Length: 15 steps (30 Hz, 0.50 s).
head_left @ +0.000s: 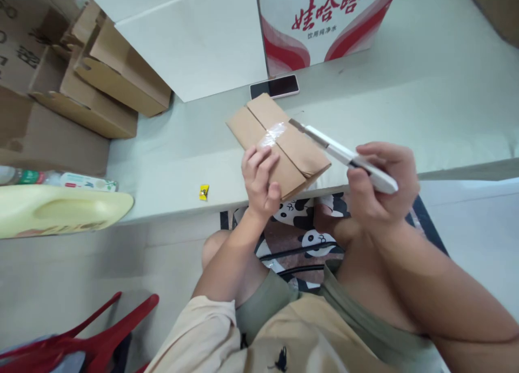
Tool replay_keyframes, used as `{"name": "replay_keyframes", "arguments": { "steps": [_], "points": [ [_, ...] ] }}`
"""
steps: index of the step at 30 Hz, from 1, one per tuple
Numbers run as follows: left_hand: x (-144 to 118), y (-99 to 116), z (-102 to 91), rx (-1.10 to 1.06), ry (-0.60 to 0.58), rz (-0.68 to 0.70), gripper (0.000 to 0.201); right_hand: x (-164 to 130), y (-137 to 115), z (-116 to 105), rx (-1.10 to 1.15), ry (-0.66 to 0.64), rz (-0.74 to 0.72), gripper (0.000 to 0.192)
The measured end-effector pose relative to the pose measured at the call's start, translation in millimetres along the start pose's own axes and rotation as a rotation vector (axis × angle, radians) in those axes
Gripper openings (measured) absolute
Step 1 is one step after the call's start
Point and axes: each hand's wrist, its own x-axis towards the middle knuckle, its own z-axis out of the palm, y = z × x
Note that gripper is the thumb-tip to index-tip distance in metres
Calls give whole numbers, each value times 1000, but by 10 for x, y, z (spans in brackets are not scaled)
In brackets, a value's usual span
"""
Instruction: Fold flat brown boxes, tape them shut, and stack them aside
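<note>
One taped brown parcel (279, 146) at counter (405, 102) edge, left hand (260, 181) pressing on its near end. Right hand (381, 186) closed around one white box cutter (344, 155), blade tip at the parcel's edge. One phone (275, 86) behind it.
</note>
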Motion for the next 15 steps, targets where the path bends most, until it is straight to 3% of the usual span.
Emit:
{"name": "replay_keyframes", "arguments": {
  "steps": [6,15],
  "points": [
    [-35,112,89,49,5,-5,50,60,-180,99,-115,-239,-157,13],
    [-28,88,60,104,-40,-8,52,85,-206,164,-257,-248,-223,12]
  ]
}}
